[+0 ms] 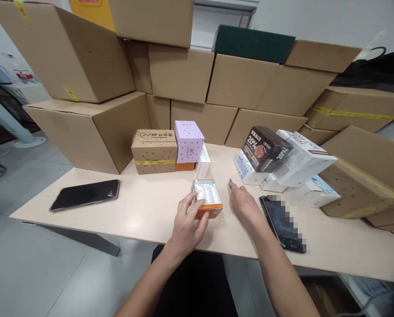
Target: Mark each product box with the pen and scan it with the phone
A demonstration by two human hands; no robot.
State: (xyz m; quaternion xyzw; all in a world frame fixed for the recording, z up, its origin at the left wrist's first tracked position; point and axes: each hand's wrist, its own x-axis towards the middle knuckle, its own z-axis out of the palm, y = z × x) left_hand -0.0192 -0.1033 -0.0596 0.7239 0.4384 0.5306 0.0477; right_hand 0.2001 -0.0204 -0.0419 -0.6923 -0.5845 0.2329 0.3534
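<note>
In the head view, the left hand (191, 218) curls its fingers round the left and near sides of an orange box (210, 200), thumb pressed to the near face, gripping it against the table (144, 198). The box is a squat block of thin card with crisp edges, its top a pale label crowded with fine print; it sits on the smooth, light tabletop, between the hands. The right hand (245, 202) is just beside it, fingers bent inward; a small dark thing (230, 181) shows at their tips, too small to name, and whether they grip it I cannot tell.

Behind the orange box lies a slim white box (203, 162), near a matte lilac box (189, 141) with dark specks, and a squarish brown carton (155, 152) of plain cardboard banded in yellow tape. To the right, a dark, printed black box (265, 149) leans at a slant on white packs (250, 171). A flat phone (87, 194) with a glassy face and rounded corners lies at left; a longer, partly pixelated device (276, 220) lies beside the right forearm. Large cardboard cartons (183, 72) rise behind, flat-sided and dull
</note>
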